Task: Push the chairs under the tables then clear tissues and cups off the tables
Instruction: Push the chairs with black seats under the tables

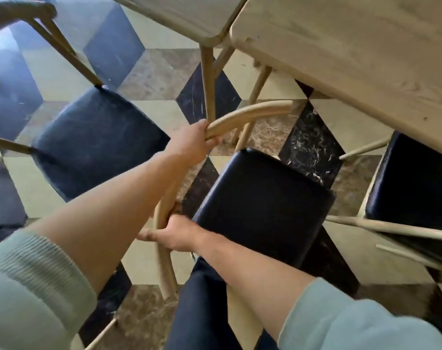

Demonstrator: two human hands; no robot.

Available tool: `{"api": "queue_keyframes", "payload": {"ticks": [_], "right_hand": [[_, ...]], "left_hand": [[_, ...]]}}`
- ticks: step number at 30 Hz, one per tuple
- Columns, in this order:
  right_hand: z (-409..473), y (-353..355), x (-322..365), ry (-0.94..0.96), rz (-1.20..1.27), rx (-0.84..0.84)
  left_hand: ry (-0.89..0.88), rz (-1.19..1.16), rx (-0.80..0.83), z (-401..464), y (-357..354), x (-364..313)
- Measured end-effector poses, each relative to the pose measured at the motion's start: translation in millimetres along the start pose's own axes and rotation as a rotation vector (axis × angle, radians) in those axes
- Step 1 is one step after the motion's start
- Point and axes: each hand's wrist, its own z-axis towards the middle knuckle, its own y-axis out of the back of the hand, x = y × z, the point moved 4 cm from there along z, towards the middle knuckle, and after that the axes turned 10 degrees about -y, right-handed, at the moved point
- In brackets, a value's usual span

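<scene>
At the far left a pale green ribbed sleeve (33,281) is pushed up the forearm, and beyond it stands a neighbouring chair (96,140) with a scuffed dark padded seat and slim light wooden struts, well apart from the tables. The left hand (189,142) is closed around the curved backrest rail (250,113) of the middle chair, fingers wrapped over the upper stretch of the bend. Lower down, the right hand (174,234) is closed around the same rail, thumb stretched along the wood. That rail is a round, pale beech-coloured bar bent into an arc (it sweeps from near the table edge down toward the person's dark trousers (202,311)). The middle chair's seat (263,205) is a black, glossy, square cushion with rounded corners, lying just beside the near table's edge, not yet tucked beneath it. Above it, two light wood-grain tables (353,54) meet corner to corner. At the right edge a third chair (416,180) with the same black seat sits partly under the tabletop. The floor (159,72) is a pattern of cream, brown and black marble diamonds.
</scene>
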Motion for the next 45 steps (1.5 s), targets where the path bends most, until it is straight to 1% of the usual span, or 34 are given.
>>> {"api": "queue_keyframes", "payload": {"ticks": [3, 4, 7, 11, 16, 18, 20, 23, 27, 29, 30, 33, 35, 36, 39, 41, 43, 45], "right_hand": [[9.1, -16.6, 11.8, -0.076, 0.043, -0.143], [10.0, -15.7, 13.0, -0.096, 0.045, -0.159], [5.4, -8.9, 7.2, -0.128, 0.017, -0.125], [-8.3, 13.9, -16.0, -0.134, -0.048, -0.049], [-40.5, 62.0, -60.7, -0.045, -0.152, -0.038], [-56.0, 85.3, -81.3, -0.003, -0.148, -0.030], [-74.4, 115.4, -107.8, 0.010, -0.169, -0.059], [-95.2, 157.3, -137.9, 0.009, -0.283, -0.170], [-133.2, 231.3, -171.6, -0.014, -0.527, -0.421], [-155.5, 272.8, -186.0, -0.044, -0.612, -0.555], [-165.6, 290.4, -193.2, -0.057, -0.627, -0.615], [-191.7, 331.8, -219.6, -0.107, -0.548, -0.766], [-202.2, 348.6, -232.8, -0.127, -0.523, -0.827], [-204.6, 353.8, -237.0, -0.129, -0.517, -0.829], [-202.1, 353.0, -231.8, -0.086, -0.512, -0.730], [-195.9, 341.1, -213.7, -0.011, -0.472, -0.668], [-188.3, 325.7, -185.4, 0.092, -0.426, -0.677], [-178.7, 307.0, -147.7, 0.186, -0.375, -0.746]], "left_hand": [[-0.028, 0.016, 0.015, 5.2, 3.1, 13.4], [-0.031, 0.013, 0.015, 7.2, 5.6, 16.1], [-0.012, -0.011, 0.028, 11.1, 10.6, 20.2], [0.070, -0.049, 0.039, 8.4, 9.9, 14.8], [0.155, -0.083, 0.019, 2.4, 5.0, -4.6], [0.194, -0.134, 0.013, -0.7, 0.0, -15.0], [0.268, -0.225, -0.005, -4.2, -9.2, -29.3], [0.382, -0.355, 0.002, -8.1, -20.3, -42.5], [0.475, -0.413, 0.077, -10.4, -49.3, -77.3], [0.516, -0.483, 0.108, -10.3, -63.9, -98.0], [0.520, -0.514, 0.123, -8.5, -69.8, -107.2], [0.493, -0.558, 0.169, 4.6, -84.4, -136.5], [0.511, -0.575, 0.187, 11.2, -92.6, -152.8], [0.524, -0.576, 0.178, 12.7, -95.4, -158.9], [0.523, -0.580, 0.130, 10.2, -96.5, -163.4], [0.477, -0.543, 0.144, 1.6, -91.4, -158.0], [0.422, -0.476, 0.175, -9.2, -84.6, -148.7], [0.361, -0.405, 0.209, -22.4, -72.8, -133.1]]}}
